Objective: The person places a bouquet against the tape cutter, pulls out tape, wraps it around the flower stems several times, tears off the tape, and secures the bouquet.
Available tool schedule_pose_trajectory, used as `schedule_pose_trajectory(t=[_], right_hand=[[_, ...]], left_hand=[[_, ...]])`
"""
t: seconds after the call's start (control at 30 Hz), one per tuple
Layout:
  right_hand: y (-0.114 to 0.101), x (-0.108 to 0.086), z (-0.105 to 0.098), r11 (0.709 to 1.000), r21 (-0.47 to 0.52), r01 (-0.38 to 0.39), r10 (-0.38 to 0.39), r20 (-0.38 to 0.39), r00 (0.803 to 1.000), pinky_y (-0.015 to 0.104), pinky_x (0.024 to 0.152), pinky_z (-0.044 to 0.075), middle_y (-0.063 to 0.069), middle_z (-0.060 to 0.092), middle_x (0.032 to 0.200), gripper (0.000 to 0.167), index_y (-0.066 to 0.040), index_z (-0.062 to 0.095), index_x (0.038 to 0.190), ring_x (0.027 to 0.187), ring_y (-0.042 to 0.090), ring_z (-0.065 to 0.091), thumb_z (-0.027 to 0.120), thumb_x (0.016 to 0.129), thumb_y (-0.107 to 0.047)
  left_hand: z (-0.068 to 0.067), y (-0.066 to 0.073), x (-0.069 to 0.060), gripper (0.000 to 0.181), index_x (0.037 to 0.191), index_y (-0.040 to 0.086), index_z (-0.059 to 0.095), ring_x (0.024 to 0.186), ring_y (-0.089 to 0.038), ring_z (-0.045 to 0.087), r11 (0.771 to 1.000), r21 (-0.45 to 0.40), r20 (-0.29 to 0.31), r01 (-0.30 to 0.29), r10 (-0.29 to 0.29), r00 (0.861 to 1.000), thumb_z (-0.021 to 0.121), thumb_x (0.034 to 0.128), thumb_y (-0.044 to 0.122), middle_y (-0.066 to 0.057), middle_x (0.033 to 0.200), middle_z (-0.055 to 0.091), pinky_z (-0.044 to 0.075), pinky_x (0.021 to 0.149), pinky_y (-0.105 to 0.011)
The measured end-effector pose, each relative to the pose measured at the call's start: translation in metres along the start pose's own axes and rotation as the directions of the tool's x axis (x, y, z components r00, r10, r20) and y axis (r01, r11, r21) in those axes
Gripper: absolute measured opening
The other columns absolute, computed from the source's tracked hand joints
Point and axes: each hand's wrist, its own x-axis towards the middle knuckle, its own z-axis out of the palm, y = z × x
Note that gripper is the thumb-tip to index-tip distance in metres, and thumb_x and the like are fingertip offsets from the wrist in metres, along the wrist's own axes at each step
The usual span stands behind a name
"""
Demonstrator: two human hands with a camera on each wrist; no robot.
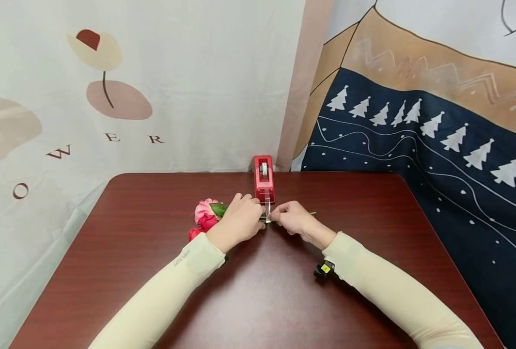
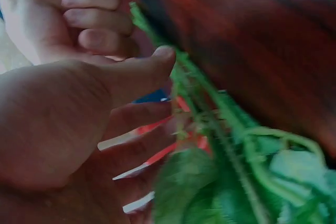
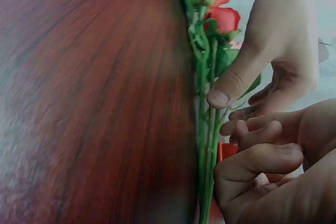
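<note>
Pink and red artificial roses (image 1: 207, 214) lie on the table with their green stems (image 3: 203, 145) pointing right. My left hand (image 1: 242, 215) holds these stems, its thumb lying across them in the left wrist view. A strip of clear tape (image 1: 267, 201) runs from the red tape dispenser (image 1: 264, 186) down to the stems. With thumb and forefinger, my right hand (image 1: 293, 218) pinches the tape near its end, just right of the left hand. Its other fingers are curled. The exact pinch point is partly hidden by the fingers.
The dispenser stands at the far edge of the dark red wooden table (image 1: 162, 261), just beyond both hands. Printed curtains (image 1: 205, 87) hang directly behind the table and along its right side. A small black device (image 1: 323, 269) sits at the right wrist.
</note>
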Motion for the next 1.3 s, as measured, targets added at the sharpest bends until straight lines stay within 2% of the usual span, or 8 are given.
schedule_pose_trajectory(t=[0.27, 0.4, 0.53, 0.77, 0.93, 1.07, 1.17, 1.3], right_hand=[[0.002, 0.002, 0.004, 0.996, -0.091, 0.024, -0.028, -0.044, 0.999, 0.024, 0.049, 0.032, -0.001, 0.059, 0.070, 0.022, -0.005, 0.080, 0.095, 0.050, 0.010, 0.038, 0.072, 0.104, -0.023], [0.002, 0.004, 0.006, 0.990, -0.135, 0.046, -0.057, -0.079, 0.995, 0.023, 0.049, 0.032, -0.002, 0.058, 0.067, 0.021, -0.005, 0.081, 0.094, 0.052, 0.009, 0.040, 0.072, 0.104, -0.021], [0.005, 0.007, 0.006, 0.973, -0.208, 0.102, -0.125, -0.102, 0.987, 0.025, 0.055, 0.038, -0.001, 0.063, 0.067, 0.019, -0.008, 0.084, 0.090, 0.059, 0.010, 0.050, 0.074, 0.101, -0.020], [0.031, 0.038, 0.005, 0.868, -0.448, 0.215, -0.298, -0.123, 0.947, 0.032, 0.065, 0.049, -0.006, 0.074, 0.072, 0.025, -0.022, 0.082, 0.076, 0.074, 0.014, 0.063, 0.076, 0.099, -0.031], [0.030, 0.035, 0.007, 0.816, -0.515, 0.264, -0.372, -0.118, 0.921, 0.033, 0.065, 0.050, -0.006, 0.074, 0.072, 0.024, -0.023, 0.081, 0.074, 0.073, 0.016, 0.064, 0.076, 0.097, -0.028], [0.020, 0.026, 0.011, 0.796, -0.554, 0.246, -0.380, -0.140, 0.914, 0.033, 0.069, 0.052, -0.008, 0.075, 0.073, 0.021, -0.022, 0.080, 0.074, 0.075, 0.015, 0.066, 0.078, 0.095, -0.025], [0.006, 0.017, 0.016, 0.787, -0.582, 0.204, -0.353, -0.155, 0.923, 0.033, 0.072, 0.054, -0.006, 0.075, 0.072, 0.022, -0.020, 0.080, 0.073, 0.076, 0.016, 0.067, 0.080, 0.095, -0.024], [0.001, 0.014, 0.019, 0.744, -0.642, 0.187, -0.366, -0.156, 0.917, 0.032, 0.068, 0.052, -0.006, 0.073, 0.070, 0.025, -0.021, 0.077, 0.070, 0.072, 0.015, 0.066, 0.081, 0.095, -0.026]], left_hand=[[0.012, -0.007, 0.001, 0.012, 0.098, 0.015, 0.086, 0.104, -0.033, 0.070, 1.000, 0.006, 0.003, -0.024, 0.024, 1.000, 0.089, 0.0936, 0.026, -0.007, 0.105, 0.081, 0.048, 0.091, -0.047], [0.015, -0.011, 0.003, 0.009, 0.092, 0.014, 0.086, 0.098, -0.032, 0.073, 0.998, 0.032, -0.033, -0.058, 0.059, 0.998, 0.087, 0.0952, 0.023, -0.006, 0.098, 0.080, 0.050, 0.089, -0.047], [0.018, -0.015, 0.006, 0.012, 0.085, 0.014, 0.083, 0.095, -0.031, 0.074, 0.993, 0.043, -0.045, -0.110, 0.112, 0.993, 0.083, 0.0963, 0.019, -0.006, 0.093, 0.079, 0.052, 0.091, -0.049], [0.022, -0.021, 0.010, 0.015, 0.082, 0.014, 0.080, 0.096, -0.029, 0.074, 0.979, 0.088, -0.032, -0.182, 0.185, 0.982, 0.078, 0.0966, 0.016, -0.006, 0.092, 0.077, 0.051, 0.089, -0.046], [0.019, -0.023, 0.010, 0.015, 0.085, 0.013, 0.081, 0.095, -0.030, 0.074, 0.976, 0.082, -0.021, -0.201, 0.204, 0.979, 0.076, 0.0982, 0.012, -0.008, 0.092, 0.077, 0.049, 0.085, -0.044], [0.017, -0.022, 0.009, 0.012, 0.083, 0.012, 0.079, 0.095, -0.031, 0.073, 0.979, 0.054, -0.007, -0.196, 0.197, 0.980, 0.078, 0.0941, 0.007, -0.008, 0.091, 0.075, 0.049, 0.086, -0.046], [0.017, -0.022, 0.009, 0.010, 0.083, 0.011, 0.079, 0.096, -0.032, 0.073, 0.982, 0.042, 0.008, -0.187, 0.186, 0.982, 0.079, 0.0907, 0.005, -0.009, 0.092, 0.075, 0.050, 0.089, -0.047], [0.017, -0.021, 0.010, 0.008, 0.083, 0.012, 0.078, 0.095, -0.032, 0.072, 0.981, 0.054, 0.005, -0.185, 0.185, 0.983, 0.081, 0.0870, 0.005, -0.009, 0.092, 0.076, 0.050, 0.089, -0.047]])
